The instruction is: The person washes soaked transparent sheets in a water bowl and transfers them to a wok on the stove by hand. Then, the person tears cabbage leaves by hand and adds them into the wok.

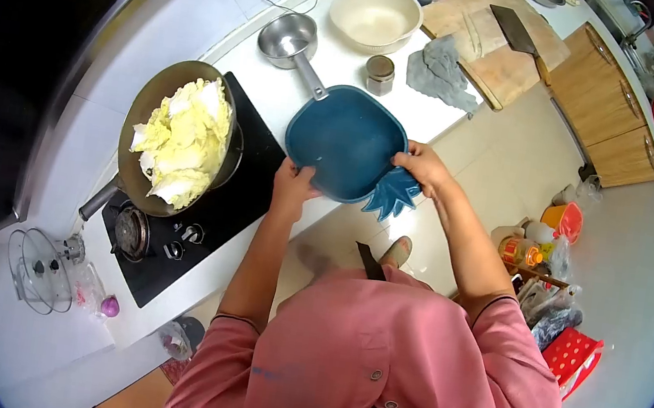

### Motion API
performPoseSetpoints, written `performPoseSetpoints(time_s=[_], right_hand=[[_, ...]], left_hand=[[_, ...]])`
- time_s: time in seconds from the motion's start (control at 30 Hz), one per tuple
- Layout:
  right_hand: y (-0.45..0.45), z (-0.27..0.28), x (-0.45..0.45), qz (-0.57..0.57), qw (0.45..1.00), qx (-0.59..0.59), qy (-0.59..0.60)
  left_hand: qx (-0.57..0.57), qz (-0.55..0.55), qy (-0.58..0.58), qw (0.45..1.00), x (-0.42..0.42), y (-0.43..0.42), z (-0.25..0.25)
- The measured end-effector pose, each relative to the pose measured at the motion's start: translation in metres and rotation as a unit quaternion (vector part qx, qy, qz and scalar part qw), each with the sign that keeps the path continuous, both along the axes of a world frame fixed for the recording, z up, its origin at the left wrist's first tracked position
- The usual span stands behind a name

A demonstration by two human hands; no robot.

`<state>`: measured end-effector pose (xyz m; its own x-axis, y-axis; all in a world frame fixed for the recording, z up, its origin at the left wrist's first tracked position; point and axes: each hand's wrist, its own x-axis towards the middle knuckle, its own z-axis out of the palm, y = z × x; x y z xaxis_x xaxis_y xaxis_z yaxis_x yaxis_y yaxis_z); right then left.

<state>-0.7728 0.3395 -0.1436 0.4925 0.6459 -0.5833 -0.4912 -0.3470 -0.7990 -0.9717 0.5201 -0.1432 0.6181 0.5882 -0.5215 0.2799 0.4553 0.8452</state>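
Observation:
Both hands grip a dark blue, pineapple-shaped dish (345,142) by its rim, with its leafy end toward the right. My left hand (294,189) is closed on the lower left edge, thumb on the inner side. My right hand (424,170) holds the right edge just above the leaf shape. The dish is held over the counter's front edge, and nothing shows inside it. A metal ladle-like pan (287,38) lies behind it, its handle reaching to the dish's far rim. To the left, a wok (139,109) heaped with cut Chinese cabbage (184,140) stands on the gas stove (242,193).
Along the counter are a cream basin (376,16), a small jar (379,75), a grey cloth (443,72) and wooden cutting boards (518,72) with a cleaver (515,31). Glass lids (41,271) and a red onion (109,306) sit beyond the stove. Bottles and bags line the right wall.

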Motion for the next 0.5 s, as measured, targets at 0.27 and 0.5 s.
performPoseSetpoints(time_s=[0.27, 0.5], right_hand=[[-0.053, 0.021, 0.026, -0.010, 0.999, 0.043, 0.029], [-0.135, 0.056, 0.067, -0.063, 0.995, 0.069, -0.044]], left_hand=[[0.077, 0.040, 0.024, 0.996, 0.027, -0.064, 0.043], [0.102, -0.041, 0.031, 0.993, 0.092, -0.114, 0.061]])
